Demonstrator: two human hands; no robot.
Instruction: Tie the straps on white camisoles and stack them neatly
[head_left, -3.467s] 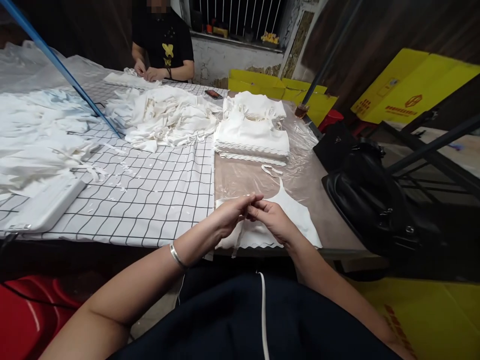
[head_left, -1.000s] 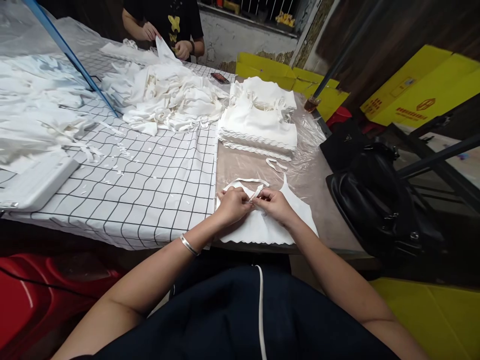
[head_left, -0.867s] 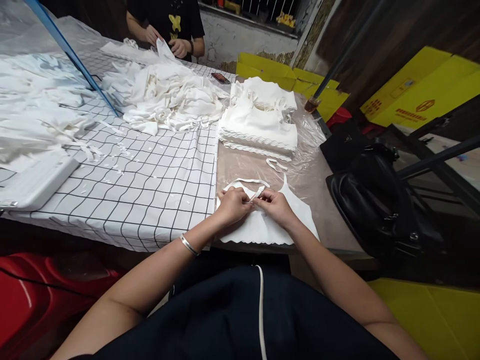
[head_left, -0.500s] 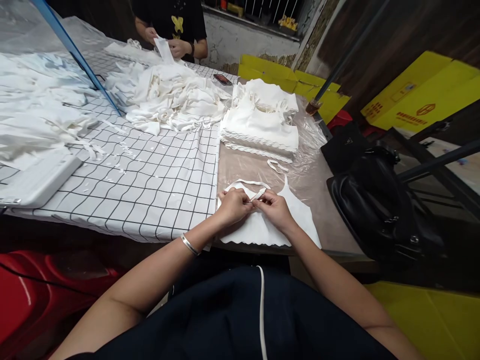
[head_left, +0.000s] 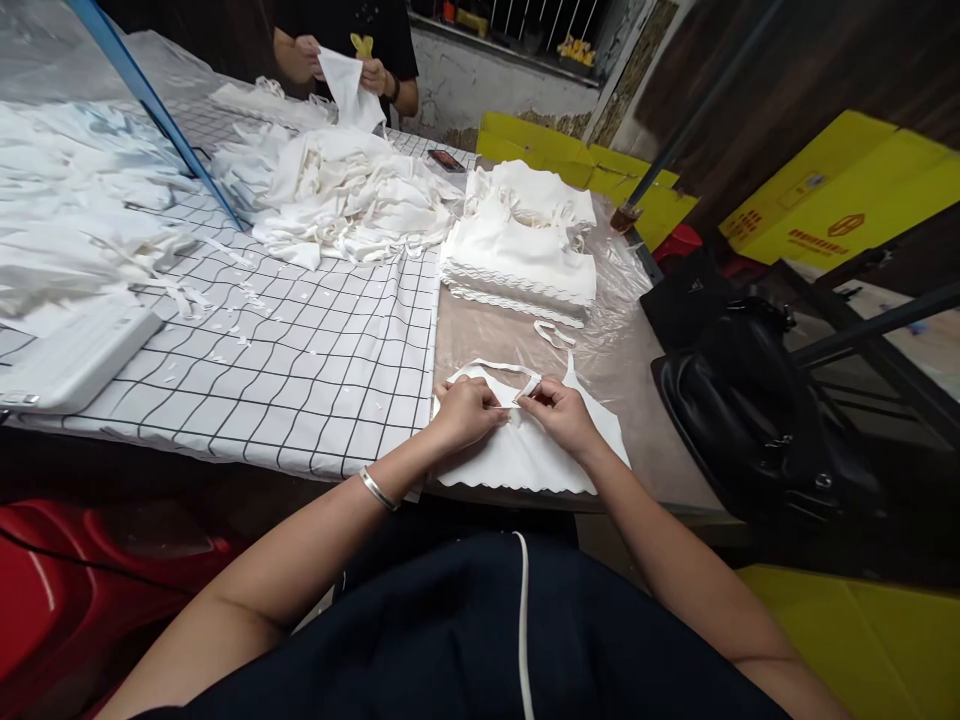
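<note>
A white camisole-like garment [head_left: 525, 455] with a scalloped hem and thin straps lies flat at the near table edge. My left hand [head_left: 469, 412] is closed on its upper edge, fingers pinched together. Close by on the right, my right hand [head_left: 556, 412] pinches the same edge near the base of a strap [head_left: 506, 368]. A short stretch of fabric edge runs between the two hands. The fingertips partly hide what they grip. Just beyond, a loose white strap loop [head_left: 553, 333] lies on the plastic-covered tabletop.
Stacked white garments [head_left: 521, 245] stand beyond my hands. A heap of white pieces [head_left: 352, 190] lies on the checked cloth [head_left: 322, 370], with a blue post [head_left: 150, 105] left of it. A black bag [head_left: 757, 410] sits at right. Across the table, a person's hands [head_left: 375, 78] hold white cloth.
My right hand has moved slightly right, away from my left, and a stretch of edge now shows between them. The person across has raised and spread their white cloth.
</note>
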